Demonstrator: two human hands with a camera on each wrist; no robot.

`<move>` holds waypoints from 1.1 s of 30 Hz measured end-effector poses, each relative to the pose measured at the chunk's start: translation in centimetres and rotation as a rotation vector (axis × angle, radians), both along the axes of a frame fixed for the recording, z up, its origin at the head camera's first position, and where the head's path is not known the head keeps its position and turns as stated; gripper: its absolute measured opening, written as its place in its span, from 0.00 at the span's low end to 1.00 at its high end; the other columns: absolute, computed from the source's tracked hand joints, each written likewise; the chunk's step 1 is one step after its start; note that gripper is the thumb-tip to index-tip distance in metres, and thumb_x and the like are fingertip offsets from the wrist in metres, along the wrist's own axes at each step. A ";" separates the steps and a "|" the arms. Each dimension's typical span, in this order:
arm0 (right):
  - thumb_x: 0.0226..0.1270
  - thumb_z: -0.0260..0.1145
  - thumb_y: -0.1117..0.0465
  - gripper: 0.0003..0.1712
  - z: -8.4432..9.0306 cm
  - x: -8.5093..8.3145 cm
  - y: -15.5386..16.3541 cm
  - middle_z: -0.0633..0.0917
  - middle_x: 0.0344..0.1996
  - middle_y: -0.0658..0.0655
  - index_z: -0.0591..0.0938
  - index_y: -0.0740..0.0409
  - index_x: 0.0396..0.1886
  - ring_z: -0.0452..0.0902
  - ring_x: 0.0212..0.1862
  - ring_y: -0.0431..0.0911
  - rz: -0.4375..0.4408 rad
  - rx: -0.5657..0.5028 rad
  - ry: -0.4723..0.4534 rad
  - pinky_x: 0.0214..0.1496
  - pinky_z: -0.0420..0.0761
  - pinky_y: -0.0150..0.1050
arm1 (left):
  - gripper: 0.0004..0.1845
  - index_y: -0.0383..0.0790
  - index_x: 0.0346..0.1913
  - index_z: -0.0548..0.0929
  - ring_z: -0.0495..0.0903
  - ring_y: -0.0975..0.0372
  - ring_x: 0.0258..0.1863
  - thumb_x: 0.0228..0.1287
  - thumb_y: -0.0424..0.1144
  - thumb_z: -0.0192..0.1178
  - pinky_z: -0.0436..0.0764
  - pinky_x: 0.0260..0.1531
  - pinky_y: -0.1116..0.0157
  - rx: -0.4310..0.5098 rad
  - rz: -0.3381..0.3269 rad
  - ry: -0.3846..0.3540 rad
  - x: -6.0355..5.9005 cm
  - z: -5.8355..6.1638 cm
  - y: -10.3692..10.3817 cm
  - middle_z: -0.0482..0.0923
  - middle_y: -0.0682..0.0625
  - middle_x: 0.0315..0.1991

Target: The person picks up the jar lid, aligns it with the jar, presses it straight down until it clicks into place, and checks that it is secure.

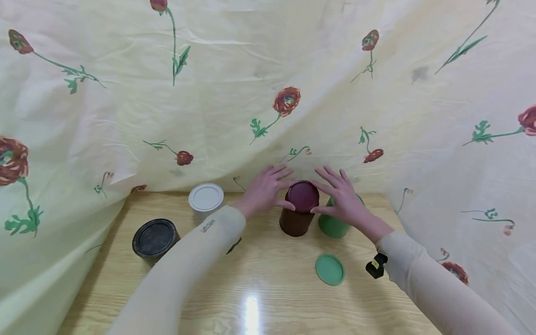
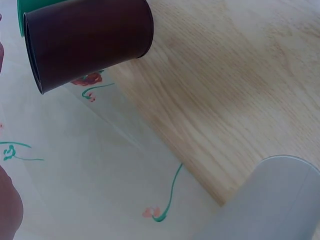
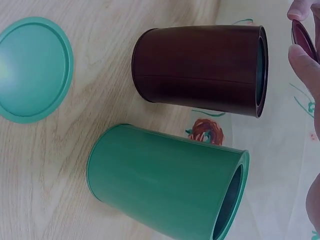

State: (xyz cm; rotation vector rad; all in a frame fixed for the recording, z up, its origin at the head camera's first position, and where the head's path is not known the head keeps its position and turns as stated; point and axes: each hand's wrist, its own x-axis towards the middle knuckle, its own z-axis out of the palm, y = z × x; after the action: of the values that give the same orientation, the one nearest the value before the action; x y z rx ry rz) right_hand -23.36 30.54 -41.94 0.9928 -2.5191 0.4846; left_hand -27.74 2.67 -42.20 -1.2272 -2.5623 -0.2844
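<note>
Over the mouth of an uncovered dark brown canister (image 1: 295, 224), a maroon lid (image 1: 303, 196) is held between both hands. On its left side, my left hand (image 1: 268, 190) has thumb and forefinger at the rim. My right hand (image 1: 342, 199) grips the opposite side the same way, its other fingers spread. The right wrist view shows a gap between the lid (image 3: 303, 41) and the upright brown canister (image 3: 197, 70). Just right of that canister stands a green canister (image 3: 160, 180) with its top uncovered, partly behind the right hand in the head view.
A green lid (image 1: 330, 269) lies flat on the wooden table (image 1: 276, 288), in front of the green canister. Farther left stand a light grey canister (image 1: 206, 197) and a black canister (image 1: 155, 238), both lidded. Flowered cloth (image 1: 226, 93) hangs behind the table and along its sides.
</note>
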 end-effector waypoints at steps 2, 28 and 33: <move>0.45 0.90 0.58 0.46 0.0 -0.1 0.1 0.72 0.75 0.73 0.84 0.66 0.66 0.59 0.78 0.74 -0.002 -0.001 0.000 0.79 0.48 0.77 | 0.44 0.49 0.74 0.81 0.64 0.49 0.81 0.59 0.71 0.70 0.60 0.81 0.47 0.002 -0.001 -0.004 -0.1 0.1 0.0 0.69 0.45 0.79; 0.46 0.89 0.53 0.46 -1.1 -1.0 0.9 0.69 0.77 0.73 0.84 0.65 0.66 0.57 0.79 0.75 -0.022 0.049 -0.083 0.77 0.48 0.80 | 0.46 0.51 0.75 0.79 0.58 0.49 0.84 0.58 0.73 0.68 0.56 0.83 0.45 -0.056 0.033 -0.056 -1.2 -1.8 1.0 0.63 0.45 0.83; 0.48 0.88 0.53 0.45 -1.2 -1.2 1.2 0.68 0.78 0.72 0.85 0.66 0.66 0.56 0.80 0.74 -0.029 0.062 -0.119 0.77 0.48 0.80 | 0.46 0.52 0.75 0.79 0.57 0.49 0.84 0.58 0.74 0.68 0.55 0.83 0.45 -0.070 0.036 -0.079 -1.3 -2.0 1.2 0.62 0.47 0.83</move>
State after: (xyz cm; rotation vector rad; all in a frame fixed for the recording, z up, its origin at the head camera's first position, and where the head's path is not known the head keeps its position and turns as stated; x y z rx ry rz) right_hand -24.54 31.71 -43.18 0.9755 -2.6647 0.4730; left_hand -29.07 3.90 -44.21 -1.2160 -2.6800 -0.2420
